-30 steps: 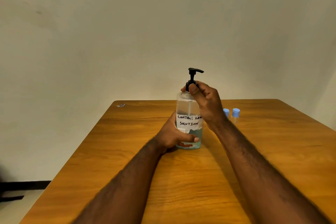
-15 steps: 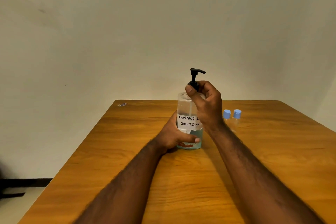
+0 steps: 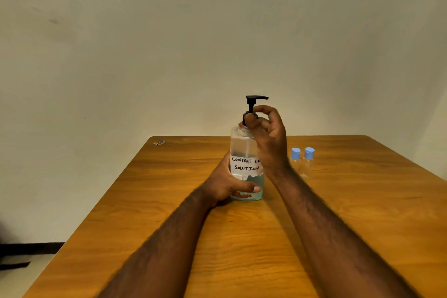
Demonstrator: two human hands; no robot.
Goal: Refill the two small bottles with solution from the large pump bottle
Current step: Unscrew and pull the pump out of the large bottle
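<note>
Braces the pump bottle [image 3: 244, 150] upright mid-bench [image 3: 362, 201] with the left grip [image 3: 225, 184] wrapped low; pinches the pump collar [image 3: 249, 116] with the right grip [image 3: 268, 138], probably to unscrew it. Has both capped small bottles [image 3: 295, 159] near, rightward.

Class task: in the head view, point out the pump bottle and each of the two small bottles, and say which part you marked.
Pump bottle [image 3: 244, 164], head view, on its white handwritten label.
Left small bottle [image 3: 295, 153], head view, on its blue cap.
Right small bottle [image 3: 309, 153], head view, on its blue cap.
</note>
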